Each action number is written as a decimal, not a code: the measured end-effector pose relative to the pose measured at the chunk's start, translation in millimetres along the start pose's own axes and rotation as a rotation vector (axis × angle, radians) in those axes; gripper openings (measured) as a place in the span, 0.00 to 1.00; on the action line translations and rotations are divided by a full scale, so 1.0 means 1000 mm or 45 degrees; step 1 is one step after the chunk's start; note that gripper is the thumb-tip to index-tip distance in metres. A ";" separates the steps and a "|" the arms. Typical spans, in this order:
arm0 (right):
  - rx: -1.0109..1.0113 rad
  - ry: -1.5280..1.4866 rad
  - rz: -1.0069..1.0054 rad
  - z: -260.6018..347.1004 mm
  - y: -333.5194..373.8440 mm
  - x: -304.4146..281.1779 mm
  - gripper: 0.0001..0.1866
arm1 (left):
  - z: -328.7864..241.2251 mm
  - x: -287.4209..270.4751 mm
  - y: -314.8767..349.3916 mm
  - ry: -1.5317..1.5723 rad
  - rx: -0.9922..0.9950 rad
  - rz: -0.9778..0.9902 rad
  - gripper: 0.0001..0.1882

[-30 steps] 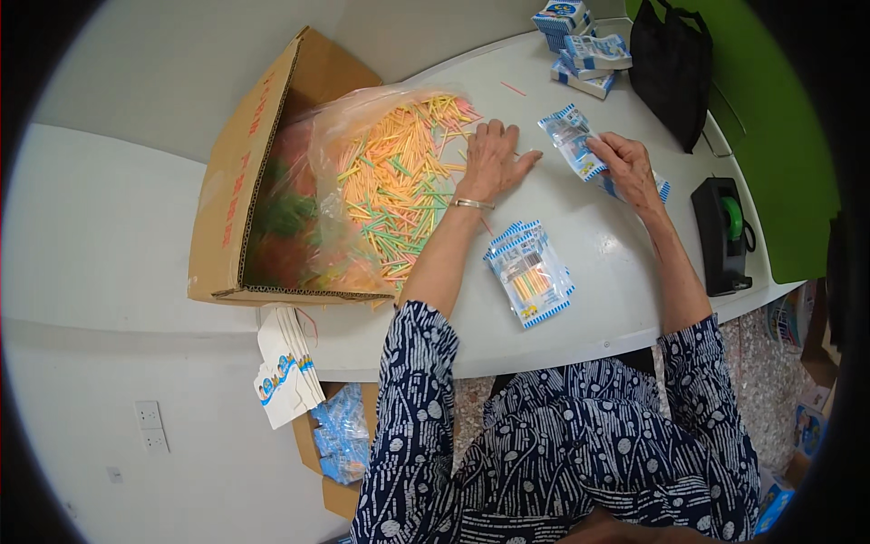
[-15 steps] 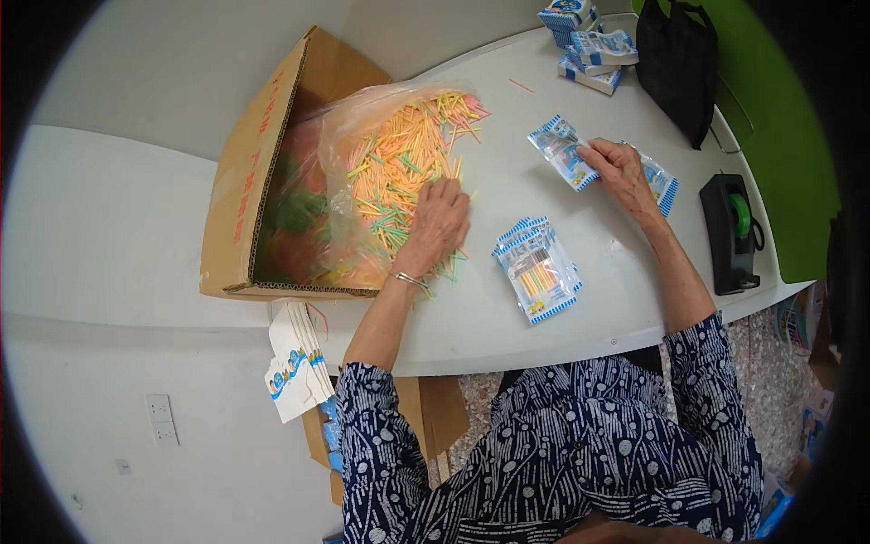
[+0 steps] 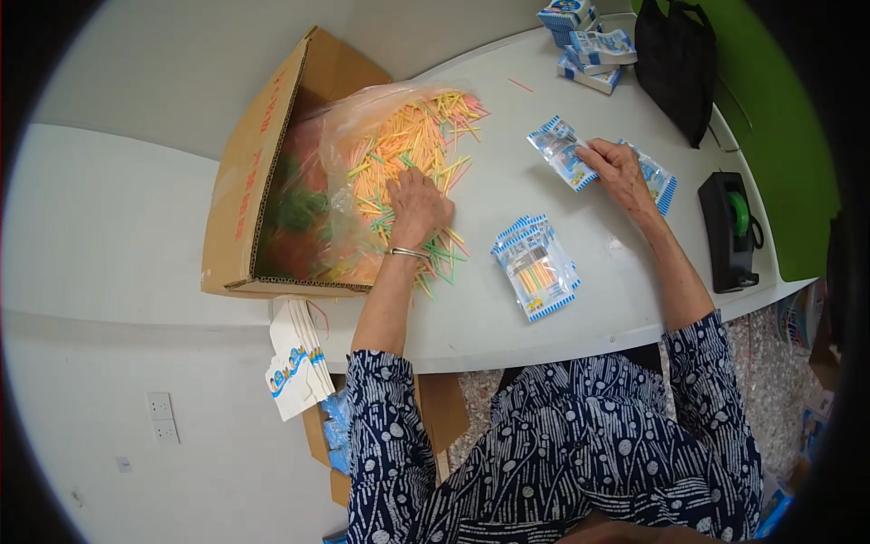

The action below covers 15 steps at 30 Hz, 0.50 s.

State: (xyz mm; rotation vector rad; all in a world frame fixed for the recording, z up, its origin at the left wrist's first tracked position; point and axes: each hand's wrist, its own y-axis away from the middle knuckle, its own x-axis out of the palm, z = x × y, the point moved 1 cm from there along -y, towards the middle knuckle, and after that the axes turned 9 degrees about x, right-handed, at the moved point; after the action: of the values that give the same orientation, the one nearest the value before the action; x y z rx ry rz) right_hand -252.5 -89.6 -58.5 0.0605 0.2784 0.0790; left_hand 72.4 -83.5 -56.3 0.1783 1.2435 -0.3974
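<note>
My left hand, a bangle at its wrist, rests on a heap of thin coloured sticks in yellow, orange, pink and green. Its fingers are apart and dip among the sticks. The heap spills from a clear plastic bag out of a cardboard box. Over the table, my right hand pinches the edge of a small blue-and-white plastic packet. Another such packet lies beside that hand, partly hidden. Between my arms lies a small stack of packets, the top one showing sticks inside.
Blue-and-white boxes are stacked at the far edge of the white table, next to a black bag. A black tape dispenser stands at right. Folded white cards hang at the near left, above an open carton.
My left hand has moved a little left and farther into the heap, its fingers spreading over the sticks. My right hand keeps its hold on the packet, nearly unmoved.
</note>
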 end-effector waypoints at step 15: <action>-0.041 -0.004 0.037 -0.002 -0.002 0.003 0.18 | -0.013 -0.037 -0.015 0.070 -0.385 0.433 0.40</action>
State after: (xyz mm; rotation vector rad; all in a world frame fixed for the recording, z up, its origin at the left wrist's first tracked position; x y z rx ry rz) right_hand -250.1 -91.3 -61.2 0.0324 0.2731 0.1122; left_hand 45.0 -85.0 -24.0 0.1387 1.2832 0.0904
